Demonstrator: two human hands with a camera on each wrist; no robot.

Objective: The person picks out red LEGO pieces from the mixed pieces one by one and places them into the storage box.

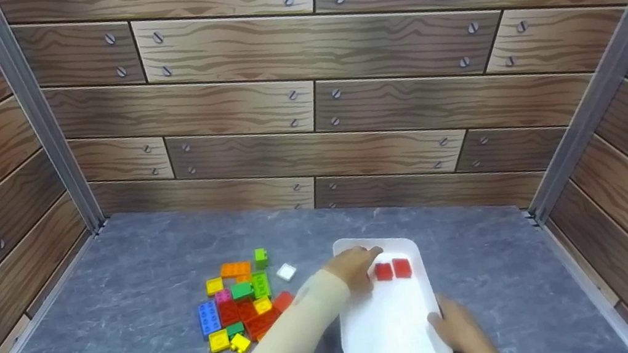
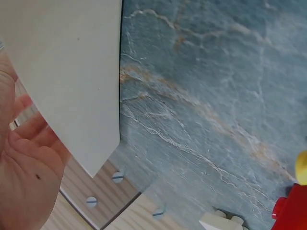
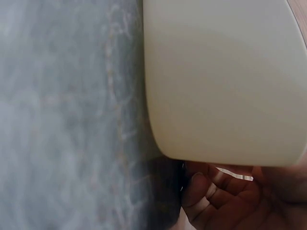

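A white tray (image 1: pixel 389 327) lies on the tabletop, with two red bricks (image 1: pixel 402 268) side by side near its far end. My left hand (image 1: pixel 354 267) reaches over the tray's left rim, its index finger extended beside the red pieces. In the left wrist view the tray wall (image 2: pixel 72 72) covers the fingertips of that hand (image 2: pixel 33 167). My right hand (image 1: pixel 458 326) grips the tray's right rim near the front corner, thumb over the edge. The right wrist view shows its curled fingers (image 3: pixel 199 189) past the tray's outer wall (image 3: pixel 225 96).
Left of the tray, a loose group of coloured toy bricks (image 1: pixel 240 309) lies partly behind my left forearm. A single white brick (image 1: pixel 286 272) sits between that group and the tray. Wood-patterned walls (image 1: pixel 310 108) enclose the back and both sides of the grey tabletop (image 1: pixel 125 329).
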